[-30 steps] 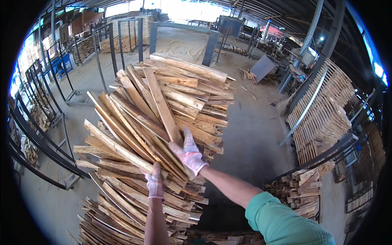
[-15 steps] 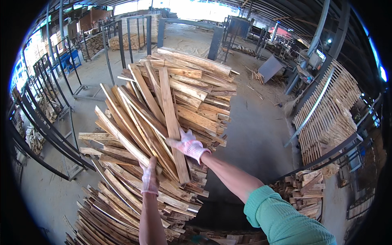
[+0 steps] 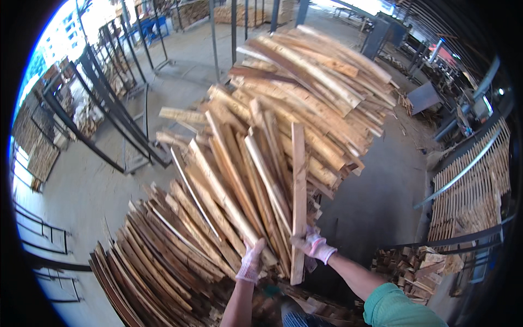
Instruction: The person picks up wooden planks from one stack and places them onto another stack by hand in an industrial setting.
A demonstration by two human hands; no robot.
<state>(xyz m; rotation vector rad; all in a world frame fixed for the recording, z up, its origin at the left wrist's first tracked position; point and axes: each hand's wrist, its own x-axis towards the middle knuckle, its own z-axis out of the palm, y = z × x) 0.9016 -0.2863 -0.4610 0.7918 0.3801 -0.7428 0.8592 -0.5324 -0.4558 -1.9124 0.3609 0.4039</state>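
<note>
A fanned bundle of wooden strips lies over a large pile of similar strips. My left hand, in a pale pink and white glove, closes round the near end of a light wooden strip at the bundle's left side. Gloved the same way, my right hand grips a flat wooden plank at the bundle's right edge, its thumb across the front face. Between the hands, several more strips spread outward and away from me. Their undersides are hidden, as are most of my fingers.
Curved rows of strips reach toward the near left. Dark metal frames stand at the left on the concrete floor. At the right are a stack of slats and a heap of short offcuts.
The view has turned left, and the pile sits farther right in it. Both hands have drawn nearer to me with the bundle's near ends, and the right-hand plank stands straighter.
</note>
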